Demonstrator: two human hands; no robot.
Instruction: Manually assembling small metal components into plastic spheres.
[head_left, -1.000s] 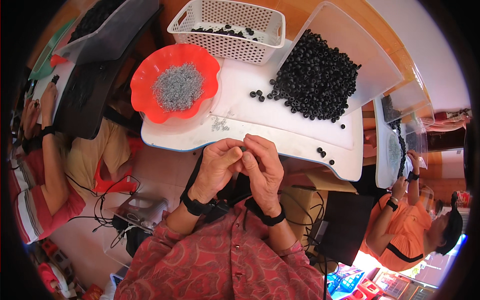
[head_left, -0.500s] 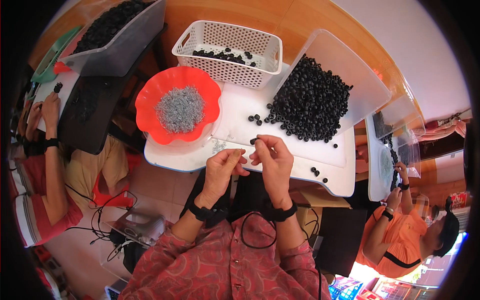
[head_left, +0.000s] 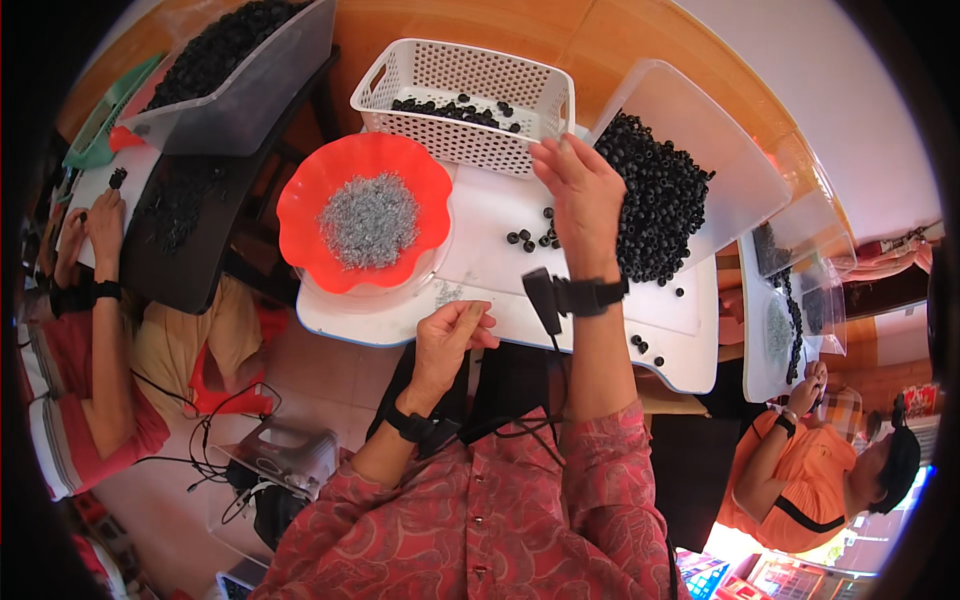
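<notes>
My left hand (head_left: 448, 345) is closed in a pinch above the near table edge; whatever lies between its fingertips is too small to make out. My right hand (head_left: 582, 195) reaches over the front right corner of the white perforated basket (head_left: 450, 148), fingers stretched out, with nothing visible in them. Several small black ring-like parts (head_left: 455, 110) lie inside that basket. Left of it, a red wavy-rimmed bowl (head_left: 300, 215) holds a heap of tiny clear-grey pieces (head_left: 368, 222). A large pile of black ring-like parts (head_left: 660, 195) spills from a tilted clear bin (head_left: 735, 205).
Loose black parts (head_left: 520, 238) and a few tiny clear pieces (head_left: 449, 292) lie on the white table (head_left: 480, 215). To the left, a co-worker's hands (head_left: 100, 225) are beside a dark table (head_left: 185, 270). A co-worker in orange (head_left: 790, 480) sits at the right.
My right hand has left its place beside the left hand and moved away from me to the basket; the black part it held no longer shows. My left hand stays nearly in place.
</notes>
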